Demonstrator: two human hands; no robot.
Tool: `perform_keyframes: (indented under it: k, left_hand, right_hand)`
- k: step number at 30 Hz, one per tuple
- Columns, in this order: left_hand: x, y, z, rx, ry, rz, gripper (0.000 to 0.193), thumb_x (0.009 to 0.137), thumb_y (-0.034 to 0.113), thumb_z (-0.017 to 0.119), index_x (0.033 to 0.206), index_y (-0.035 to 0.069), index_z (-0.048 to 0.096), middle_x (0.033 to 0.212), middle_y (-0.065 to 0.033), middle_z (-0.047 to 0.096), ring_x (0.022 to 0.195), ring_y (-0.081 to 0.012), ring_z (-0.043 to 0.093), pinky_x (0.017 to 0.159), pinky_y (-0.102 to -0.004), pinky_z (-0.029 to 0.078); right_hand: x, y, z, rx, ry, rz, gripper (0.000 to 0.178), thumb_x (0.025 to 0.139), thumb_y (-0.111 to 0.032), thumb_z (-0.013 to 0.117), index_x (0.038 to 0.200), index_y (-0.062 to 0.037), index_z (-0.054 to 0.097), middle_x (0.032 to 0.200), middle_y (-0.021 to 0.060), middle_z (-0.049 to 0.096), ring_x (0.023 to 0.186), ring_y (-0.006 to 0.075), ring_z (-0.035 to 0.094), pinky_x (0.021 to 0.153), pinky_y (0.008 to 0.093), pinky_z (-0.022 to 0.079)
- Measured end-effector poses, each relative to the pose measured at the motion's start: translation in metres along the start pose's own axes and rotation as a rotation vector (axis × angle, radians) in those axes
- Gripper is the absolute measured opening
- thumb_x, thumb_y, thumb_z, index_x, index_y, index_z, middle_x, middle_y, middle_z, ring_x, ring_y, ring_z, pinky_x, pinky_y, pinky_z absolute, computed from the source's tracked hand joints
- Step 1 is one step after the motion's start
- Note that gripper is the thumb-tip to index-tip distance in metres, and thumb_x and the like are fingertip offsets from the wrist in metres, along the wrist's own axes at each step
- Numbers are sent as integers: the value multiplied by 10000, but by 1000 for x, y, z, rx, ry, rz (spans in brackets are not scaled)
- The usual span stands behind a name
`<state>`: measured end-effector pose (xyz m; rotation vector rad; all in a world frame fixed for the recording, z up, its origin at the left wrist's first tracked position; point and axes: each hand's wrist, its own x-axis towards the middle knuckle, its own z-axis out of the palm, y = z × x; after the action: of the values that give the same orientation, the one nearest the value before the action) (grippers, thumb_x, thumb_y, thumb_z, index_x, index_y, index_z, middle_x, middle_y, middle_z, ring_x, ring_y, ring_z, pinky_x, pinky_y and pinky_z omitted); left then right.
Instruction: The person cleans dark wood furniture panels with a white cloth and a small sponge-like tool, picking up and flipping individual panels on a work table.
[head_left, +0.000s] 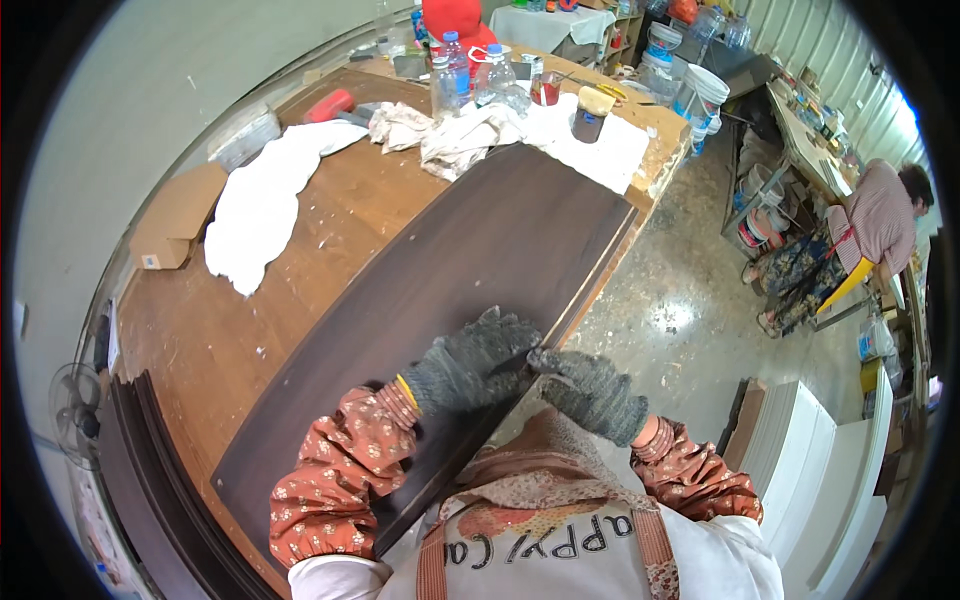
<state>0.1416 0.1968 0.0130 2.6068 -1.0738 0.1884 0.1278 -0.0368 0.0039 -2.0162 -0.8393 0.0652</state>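
Note:
A long dark brown wooden panel [480, 230] lies at a slant across the workbench, its right edge close to me. My left hand [462, 362], in a grey knit glove, rests on the panel's face beside that edge, fingers stretched toward the upper right. Right against it, my right hand [595, 398], gloved alike, has its fingers drawn together at the panel's edge, tips touching the left hand's side. A dark gap between the hands hides whatever the right fingers pinch, if anything. Patterned orange-red sleeves cover both forearms.
White cloth [262, 205], rags [470, 138], a red-headed mallet [330, 106], cardboard [172, 215] and plastic bottles [455, 65] lie on the bench [330, 220]. Dark boards [165, 490] stand at left, white panels [800, 440] at right. Another person [850, 235] bends at the far right.

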Motion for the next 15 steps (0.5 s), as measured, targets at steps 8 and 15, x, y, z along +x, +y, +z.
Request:
perform_keyframes:
  k: [8,15]
  left_hand:
    - [128,-147,-28,-522,632,-811,567,790,356,670,1205,1,518,1202,-181,543,1151,-295,492,968,-344,394]
    - [216,-287,32,429,500,-982,762,690,462,688,1251,6,446,1182,-214,538,1090,-366,520,944,-415,399]
  right_hand:
    - [107,125,-101,-495,194,-168,375,781,-208,640,1093,-14,565,1055,178,578,1022,340,539,889,426,430]
    - [166,194,-149,-367,111,-309,349,711,-152,635,997,19,532,1051,197,525,999,387,499,891,475,406]
